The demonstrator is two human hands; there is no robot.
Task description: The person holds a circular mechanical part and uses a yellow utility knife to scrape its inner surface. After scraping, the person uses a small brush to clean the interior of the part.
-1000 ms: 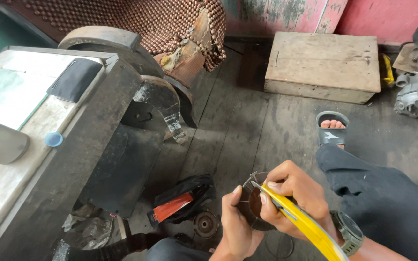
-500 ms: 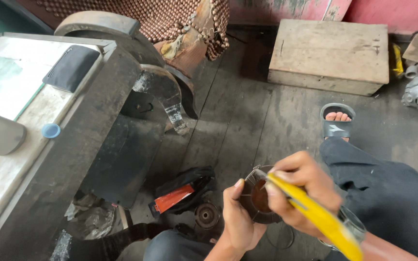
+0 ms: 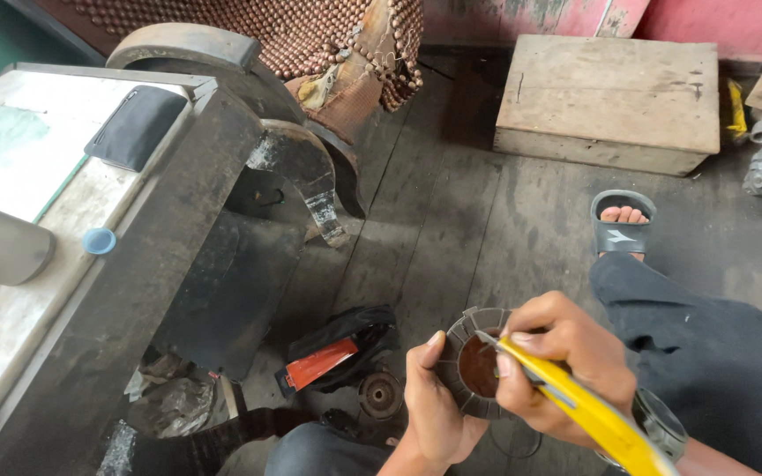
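Clearly the work sits low in the view, above the plank floor [image 3: 451,220] beside the person's knee: the left hand [image 3: 434,397] is wrapped shut around a small round grey slotted part [image 3: 474,361] with a reddish-brown hollow, and the right hand [image 3: 557,370] is closed on a yellow-handled tool [image 3: 593,414] whose narrow metal tip reaches into that hollow. To do this well, I judge the left hand should keep the part steady and tilted toward the eyes while the tip works slot by slot with light pressure, so it does not slip onto the thumb. The tip's end and the part's far side are hidden, the tool's handle runs off the lower edge, and the inside of the hollow is too dark to make out.
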